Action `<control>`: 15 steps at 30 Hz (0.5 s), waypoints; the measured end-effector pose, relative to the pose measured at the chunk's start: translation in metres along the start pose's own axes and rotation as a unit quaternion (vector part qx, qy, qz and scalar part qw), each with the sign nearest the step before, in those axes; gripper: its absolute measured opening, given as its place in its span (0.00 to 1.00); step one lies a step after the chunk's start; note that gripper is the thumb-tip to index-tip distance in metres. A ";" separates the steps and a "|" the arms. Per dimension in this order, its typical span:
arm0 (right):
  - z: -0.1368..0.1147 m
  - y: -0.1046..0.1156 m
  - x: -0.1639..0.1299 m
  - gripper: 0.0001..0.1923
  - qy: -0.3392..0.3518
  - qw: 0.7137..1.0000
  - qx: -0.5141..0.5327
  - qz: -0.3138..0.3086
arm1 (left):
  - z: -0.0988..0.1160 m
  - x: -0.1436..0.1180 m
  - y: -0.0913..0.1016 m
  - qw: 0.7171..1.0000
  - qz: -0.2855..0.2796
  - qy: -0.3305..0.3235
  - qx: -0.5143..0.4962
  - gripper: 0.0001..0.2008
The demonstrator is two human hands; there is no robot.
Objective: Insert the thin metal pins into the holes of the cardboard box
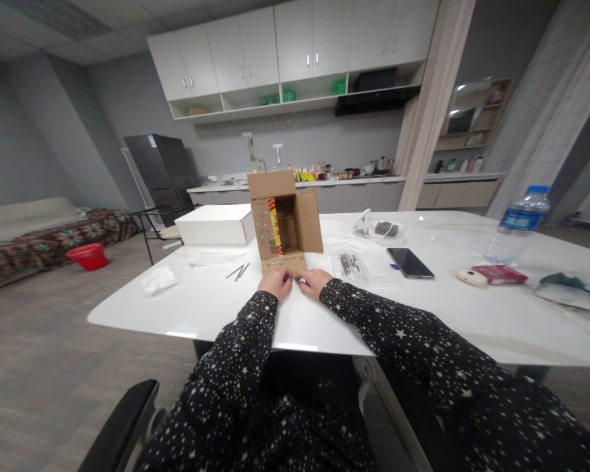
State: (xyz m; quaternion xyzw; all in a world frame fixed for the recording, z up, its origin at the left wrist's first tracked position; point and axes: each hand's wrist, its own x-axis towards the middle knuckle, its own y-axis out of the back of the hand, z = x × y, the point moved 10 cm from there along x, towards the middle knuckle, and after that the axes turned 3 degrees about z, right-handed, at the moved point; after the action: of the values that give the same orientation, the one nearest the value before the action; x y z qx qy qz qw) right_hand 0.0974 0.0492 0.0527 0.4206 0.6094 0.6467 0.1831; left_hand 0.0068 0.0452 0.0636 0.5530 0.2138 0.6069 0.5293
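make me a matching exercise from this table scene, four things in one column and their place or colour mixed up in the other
Things:
1. cardboard box
2. water bottle
3. smartphone
4. bucket

Descriptions:
A. red, on the floor at the far left
B. lying flat and dark on the white table, right of the box
C. open towards the camera, just beyond the left hand and right hand
D. upright with a blue cap and label, at the right of the table

Pairs: 1-C, 2-D, 3-B, 4-A
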 end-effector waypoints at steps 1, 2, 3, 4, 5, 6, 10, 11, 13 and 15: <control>0.000 0.000 0.000 0.15 -0.001 1.000 -0.001 -0.001 | 0.000 0.000 0.000 1.000 0.000 0.000 0.000 0.09; 0.000 0.000 0.000 0.15 -0.002 1.000 -0.001 -0.003 | 0.000 0.000 0.000 1.000 0.000 0.001 0.000 0.09; 0.000 -0.001 0.000 0.15 -0.003 1.000 -0.002 -0.005 | 0.000 0.000 0.000 1.000 0.000 0.001 0.000 0.09; 0.000 -0.001 0.000 0.15 -0.004 1.000 -0.002 -0.006 | -0.001 0.000 0.000 1.000 0.000 0.003 0.001 0.09; 0.001 -0.001 0.000 0.15 -0.005 1.000 -0.001 -0.007 | -0.001 -0.001 0.000 1.000 0.000 0.005 0.002 0.09; 0.001 -0.001 0.000 0.15 -0.005 1.000 0.000 -0.006 | -0.001 -0.001 0.000 1.000 0.000 0.005 0.003 0.09; 0.000 0.000 -0.001 0.15 -0.003 1.000 0.003 -0.002 | 0.001 -0.001 0.001 1.000 0.000 0.005 0.005 0.09; 0.000 0.000 -0.001 0.15 -0.003 1.000 0.003 -0.003 | 0.001 -0.001 0.002 1.000 0.000 0.006 0.006 0.09; 0.000 0.000 -0.001 0.15 -0.004 1.000 0.003 -0.005 | 0.001 -0.002 0.002 1.000 0.000 0.008 0.006 0.09; -0.001 0.001 -0.001 0.15 -0.002 1.000 0.006 -0.004 | 0.001 -0.002 0.003 1.000 0.000 0.009 0.006 0.09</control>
State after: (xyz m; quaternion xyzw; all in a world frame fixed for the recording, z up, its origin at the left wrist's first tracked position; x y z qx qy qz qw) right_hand 0.0979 0.0473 0.0536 0.4210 0.6146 0.6411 0.1844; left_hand 0.0063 0.0427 0.0653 0.5507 0.2221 0.6104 0.5243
